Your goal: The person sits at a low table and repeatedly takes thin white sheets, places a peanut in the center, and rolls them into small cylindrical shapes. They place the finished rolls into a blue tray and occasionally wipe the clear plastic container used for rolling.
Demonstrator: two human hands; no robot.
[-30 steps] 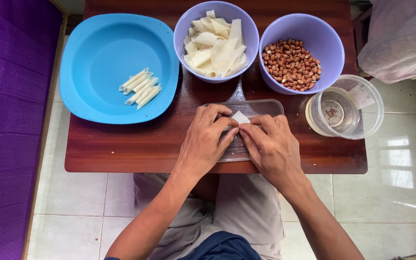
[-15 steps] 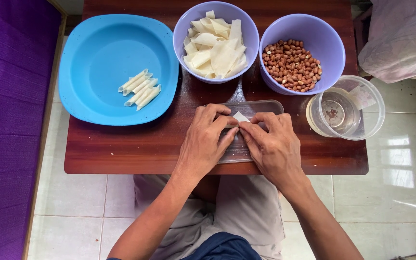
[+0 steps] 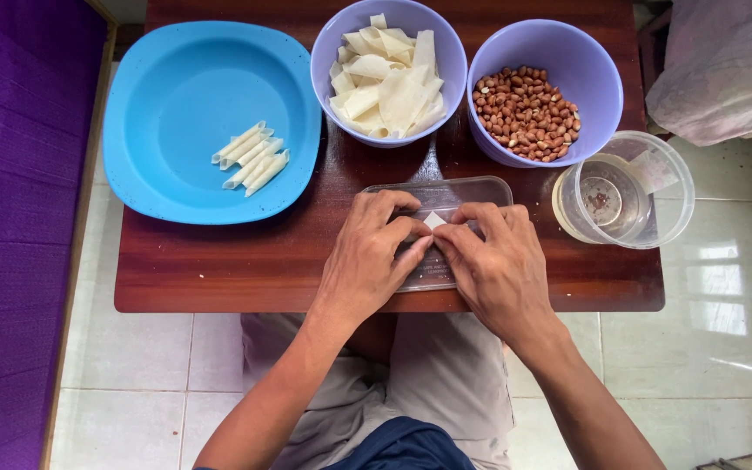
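My left hand [image 3: 367,261] and my right hand [image 3: 498,265] meet over a clear plastic lid [image 3: 472,193] lying flat on the small wooden table [image 3: 219,261]. Between the fingertips of both hands is a small pale wrapper sheet [image 3: 433,220], with only one white corner showing; the rest is hidden by my fingers. Both hands pinch it against the lid. Behind the lid stands a lilac bowl of cut wrapper sheets [image 3: 387,83] and a lilac bowl of peanuts [image 3: 526,113].
A blue plate [image 3: 176,96] at the left holds several thin rolled pastries [image 3: 250,157]. A clear plastic cup [image 3: 624,202] with a little water stands at the right. A purple mat lies left of the table, a bundled cloth [image 3: 728,65] at top right, tiled floor around.
My fingers have shifted slightly on the wrapper, drawing closer together around it. Everything else stays in place.
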